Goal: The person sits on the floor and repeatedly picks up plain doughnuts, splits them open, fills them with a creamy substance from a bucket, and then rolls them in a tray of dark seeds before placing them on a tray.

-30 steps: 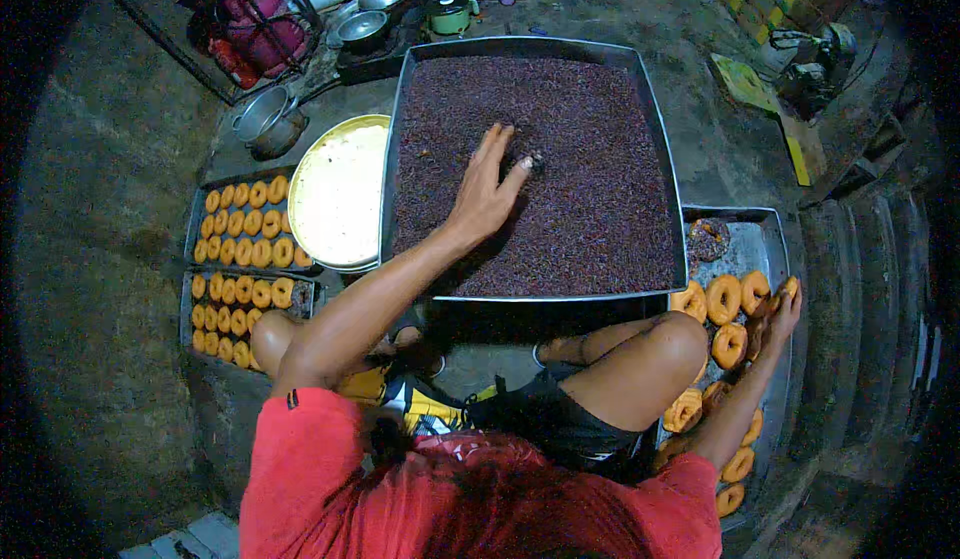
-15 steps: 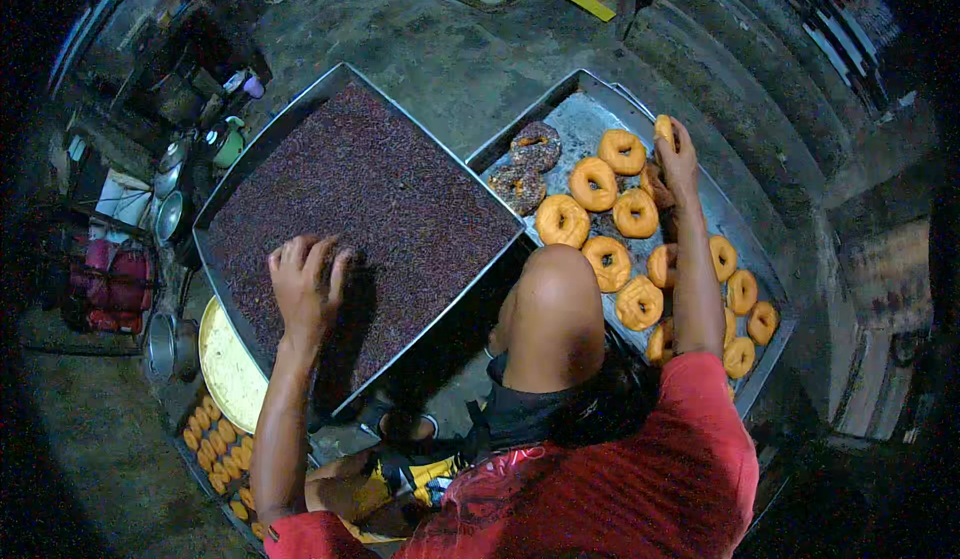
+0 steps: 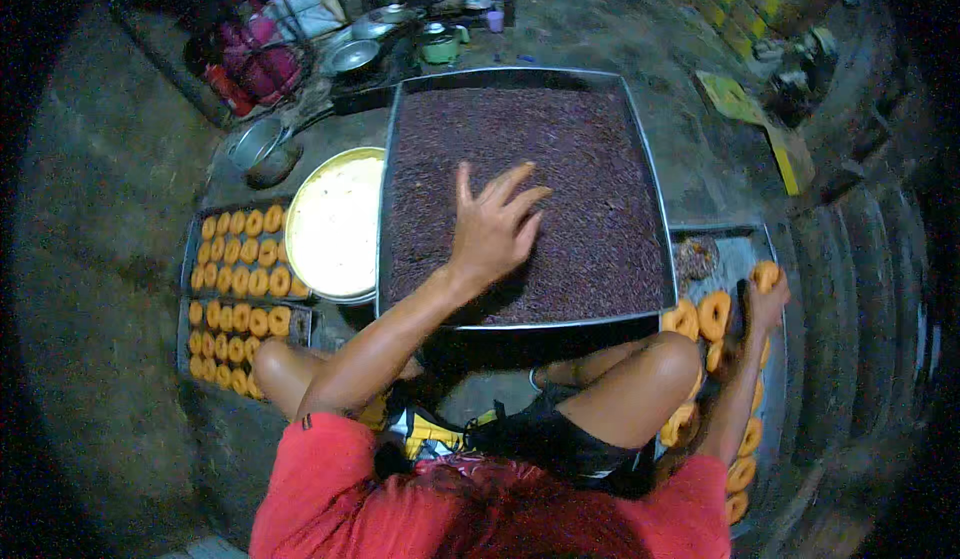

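A large square metal tray (image 3: 657, 189) in front of me is filled with dark brown sprinkles (image 3: 590, 174). Over its middle my left hand (image 3: 490, 231) hovers or rests lightly, fingers spread and holding nothing. At the right, my right hand (image 3: 770, 309) grips a golden ring doughnut (image 3: 765, 276) above a long metal tray (image 3: 738, 241). Plain doughnuts lie in that tray, among them one ring (image 3: 714, 313) just left of the hand. A sprinkle-coated doughnut (image 3: 696, 257) sits at its far left corner, partly hidden by the sprinkle tray.
A round basin of pale yellow cream or spread (image 3: 337, 227) stands against the sprinkle tray's left side. Further left, trays (image 3: 192, 294) hold rows of small ring doughnuts. Metal pots (image 3: 258, 144), a green pot (image 3: 438, 49) and a purple cup (image 3: 495, 22) stand farther back.
My view has turned left, so the trays appear shifted and rotated. My left hand has moved further over the sprinkles with its fingers more spread. The right hand still holds a doughnut.
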Tool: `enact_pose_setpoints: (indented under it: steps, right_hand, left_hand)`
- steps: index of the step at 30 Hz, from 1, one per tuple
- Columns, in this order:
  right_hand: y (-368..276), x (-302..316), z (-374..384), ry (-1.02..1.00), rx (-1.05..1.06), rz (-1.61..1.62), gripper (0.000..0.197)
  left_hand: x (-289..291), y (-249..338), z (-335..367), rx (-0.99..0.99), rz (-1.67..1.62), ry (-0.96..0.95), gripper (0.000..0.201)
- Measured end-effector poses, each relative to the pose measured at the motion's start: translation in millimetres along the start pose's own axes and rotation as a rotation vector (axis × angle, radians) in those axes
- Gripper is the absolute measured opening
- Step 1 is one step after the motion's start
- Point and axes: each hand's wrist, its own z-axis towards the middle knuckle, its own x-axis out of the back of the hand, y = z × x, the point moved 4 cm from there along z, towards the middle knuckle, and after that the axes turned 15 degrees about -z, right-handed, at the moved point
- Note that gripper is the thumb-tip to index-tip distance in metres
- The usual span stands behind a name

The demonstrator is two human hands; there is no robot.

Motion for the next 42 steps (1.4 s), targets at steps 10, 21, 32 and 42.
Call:
enact_pose_setpoints:
  steps: [10, 21, 32, 42]
  right_hand:
    - [-372.1, 248.8, -58.9, -0.24, 0.96, 0.777, 0.051]
    - [-542.6, 273.7, -164.5, -0.597, 1.234, 0.636, 0.03]
    - [-683.2, 243.0, -272.7, -0.72, 1.658, 0.389, 0.059]
    - [-712.7, 204.9, -279.0, -0.322, 1.658, 0.295, 0.04]
  left_hand:
    - [-54.9, 4.2, 36.1, 0.666, -2.311, 0.231, 0.054]
    - [78.6, -72.4, -102.4, 0.6, -2.184, 1.072, 0.054]
    - [153.4, -151.5, -235.4, 0.692, -1.661, 1.395, 0.065]
    - [197.0, -186.1, -238.6, 0.866, -0.88, 1.073, 0.069]
